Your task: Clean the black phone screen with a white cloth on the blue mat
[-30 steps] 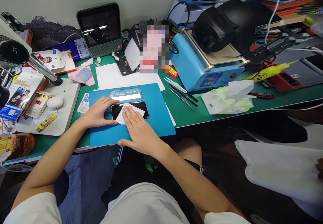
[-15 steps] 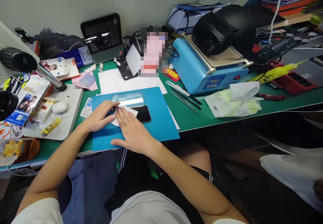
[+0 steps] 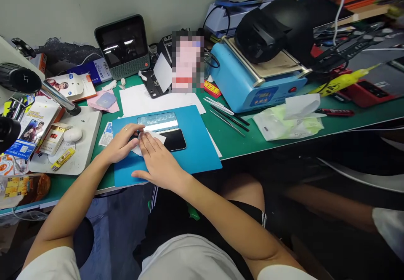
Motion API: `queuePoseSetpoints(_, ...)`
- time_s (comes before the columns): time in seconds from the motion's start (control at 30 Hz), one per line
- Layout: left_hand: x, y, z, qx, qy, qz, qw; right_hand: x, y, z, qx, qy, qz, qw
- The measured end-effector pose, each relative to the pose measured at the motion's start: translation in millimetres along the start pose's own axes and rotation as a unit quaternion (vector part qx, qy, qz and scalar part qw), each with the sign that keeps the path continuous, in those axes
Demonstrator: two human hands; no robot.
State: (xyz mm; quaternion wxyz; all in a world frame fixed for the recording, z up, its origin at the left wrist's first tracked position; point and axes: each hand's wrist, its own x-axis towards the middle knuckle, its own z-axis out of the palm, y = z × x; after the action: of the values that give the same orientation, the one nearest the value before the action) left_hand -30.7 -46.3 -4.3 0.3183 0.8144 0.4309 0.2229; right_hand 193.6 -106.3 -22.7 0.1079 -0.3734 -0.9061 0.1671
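Observation:
A smartphone (image 3: 176, 140) with a dark screen lies on a blue mat (image 3: 198, 153), its left part covered by a white wipe (image 3: 160, 137) and my hands. My right hand (image 3: 158, 158) lies over the wipe with its fingers stretched flat and together, pressing it onto the phone, thumb spread away. At the phone's left end, my left hand (image 3: 120, 143) has its fingers bent, with index finger and thumb on either side of that end; the exact contact is hidden. Just behind the phone lies a clear phone-shaped sheet (image 3: 158, 121) with bright reflections.
Tweezers and pen-like tools (image 3: 229, 116) lie right of the mat, near a tissue pack (image 3: 287, 122) and a blue machine (image 3: 252, 86). Left are a microscope stand (image 3: 90, 141) and boxes (image 3: 34, 124). A smart display (image 3: 121, 44) stands behind. Another person's arm (image 3: 334, 204) shows at right.
The whole view has shifted slightly. Both hands keep nearly the same pose on the phone and wipe. The other person's arm at right has moved.

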Motion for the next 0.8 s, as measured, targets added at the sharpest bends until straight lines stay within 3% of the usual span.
queuePoseSetpoints(0.17, 1, -1, -0.7, 0.010, -0.006, 0.000, 1.000, -14, -3, 7, -0.003, 0.022, -0.013, 1.000)
queuePoseSetpoints(0.37, 2, -3, -1.8, 0.018, -0.002, -0.001, 1.000, -5, 5, 0, -0.012, 0.017, 0.002, 1.000)
queuePoseSetpoints(0.53, 3, -1, -1.7, 0.024, -0.005, -0.003, 1.000, -20, 7, 4, -0.010, 0.035, -0.010, 0.999)
queuePoseSetpoints(0.8, 3, 2, -2.4, 0.041, -0.009, -0.010, 0.999, -14, 23, -10, -0.004, -0.009, -0.001, 1.000)
